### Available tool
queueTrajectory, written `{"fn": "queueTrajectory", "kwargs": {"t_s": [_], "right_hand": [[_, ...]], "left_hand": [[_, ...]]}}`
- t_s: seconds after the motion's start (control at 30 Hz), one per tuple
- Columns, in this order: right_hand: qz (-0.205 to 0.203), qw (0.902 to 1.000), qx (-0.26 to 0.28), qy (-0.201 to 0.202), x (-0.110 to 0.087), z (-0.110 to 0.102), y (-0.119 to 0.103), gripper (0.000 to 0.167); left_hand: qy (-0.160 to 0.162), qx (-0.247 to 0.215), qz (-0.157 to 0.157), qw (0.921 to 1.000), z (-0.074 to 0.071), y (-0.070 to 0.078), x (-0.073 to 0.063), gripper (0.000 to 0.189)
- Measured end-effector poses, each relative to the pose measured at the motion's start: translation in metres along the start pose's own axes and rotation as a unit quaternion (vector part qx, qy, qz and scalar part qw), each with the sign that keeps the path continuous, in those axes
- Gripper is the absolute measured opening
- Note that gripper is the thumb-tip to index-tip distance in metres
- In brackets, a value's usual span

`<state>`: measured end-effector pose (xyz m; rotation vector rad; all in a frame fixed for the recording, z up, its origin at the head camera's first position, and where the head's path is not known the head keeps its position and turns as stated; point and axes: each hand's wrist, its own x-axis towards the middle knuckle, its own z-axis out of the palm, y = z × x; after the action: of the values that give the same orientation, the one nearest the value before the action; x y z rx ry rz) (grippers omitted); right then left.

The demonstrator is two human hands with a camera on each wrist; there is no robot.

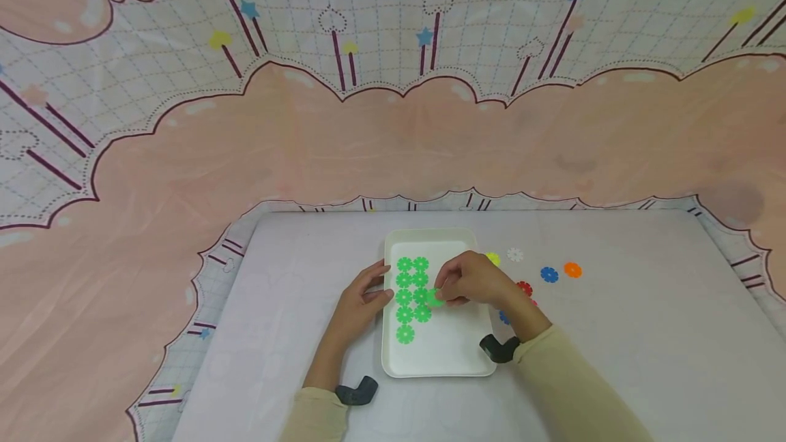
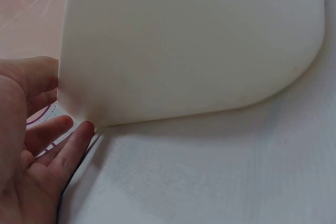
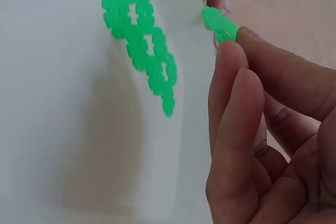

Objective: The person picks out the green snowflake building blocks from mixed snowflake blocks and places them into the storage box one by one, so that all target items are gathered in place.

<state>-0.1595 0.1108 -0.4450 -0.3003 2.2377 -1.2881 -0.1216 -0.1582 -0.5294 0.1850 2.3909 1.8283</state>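
Note:
On the table a white rectangular tray (image 1: 457,353) holds several green notched plastic discs (image 1: 404,314), laid flat in two columns along its left side. Between thumb and fingertips, my right hand (image 1: 469,280) pinches one more green notched disc (image 3: 218,23). This disc is tilted over the tray, just right of the second column in the head view. My left hand (image 1: 362,302) rests against the tray's left side, with fingertips and thumb touching its rim. In the left wrist view the fingers (image 2: 73,148) meet the tray's outer wall (image 2: 184,51).
Loose discs lie right of the tray: a yellow disc (image 1: 493,259), a white disc (image 1: 515,255), a blue disc (image 1: 549,275), an orange disc (image 1: 573,270) and a red disc (image 1: 525,288). My right forearm partly covers others. A patterned cloth hangs behind the table.

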Motion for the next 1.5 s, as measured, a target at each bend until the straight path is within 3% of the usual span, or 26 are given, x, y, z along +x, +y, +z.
{"fn": "queueTrajectory", "kwargs": {"t_s": [0.37, 0.97, 1.5], "right_hand": [[0.044, 0.9988, -0.013, -0.015, 0.011, 0.02, 0.001, 0.011], [0.034, 0.9907, -0.13, -0.025, 0.018, 0.041, 0.002, 0.018], [0.023, 0.9861, -0.162, -0.027, 0.019, 0.051, 0.006, 0.024]], "left_hand": [[-0.003, -0.001, 0.0, 1.0, -0.001, -0.001, 0.001, 0.05], [-0.003, 0.002, 0.001, 1.0, -0.001, -0.003, 0.001, 0.049], [-0.002, -0.001, 0.003, 1.0, -0.001, -0.003, 0.001, 0.05]]}}
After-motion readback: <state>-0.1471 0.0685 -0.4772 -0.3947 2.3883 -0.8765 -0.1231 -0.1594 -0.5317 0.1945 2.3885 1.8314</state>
